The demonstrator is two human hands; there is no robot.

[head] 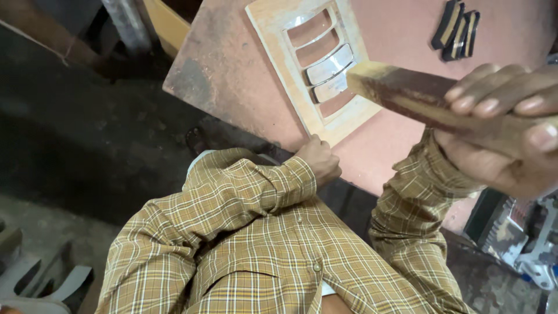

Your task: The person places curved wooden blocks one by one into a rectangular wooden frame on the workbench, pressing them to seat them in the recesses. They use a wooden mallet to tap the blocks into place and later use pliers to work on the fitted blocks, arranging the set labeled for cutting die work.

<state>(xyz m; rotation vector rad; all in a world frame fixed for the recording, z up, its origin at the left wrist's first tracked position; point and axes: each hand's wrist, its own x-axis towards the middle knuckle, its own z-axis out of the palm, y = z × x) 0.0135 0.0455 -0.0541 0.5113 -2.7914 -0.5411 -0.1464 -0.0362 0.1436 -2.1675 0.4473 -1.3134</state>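
Two hands working at a pale slotted frame on a reddish worktop.

Seen from above: pale rectangular frame (311, 70) lying flat on the pinkish-brown worktop (232, 75), holding several curved slats, two of them shiny. Left hand (318, 160), fingers curled together into a loose fist, pressing at the frame's near edge. Right hand (505, 128), grip clamped around a flat brown wooden stick (407, 93), its pale tip touching the frame's right side beside the slats. Small dark striped pieces (456, 26) well apart at the worktop's far edge. Checked yellow-brown sleeves on both arms.
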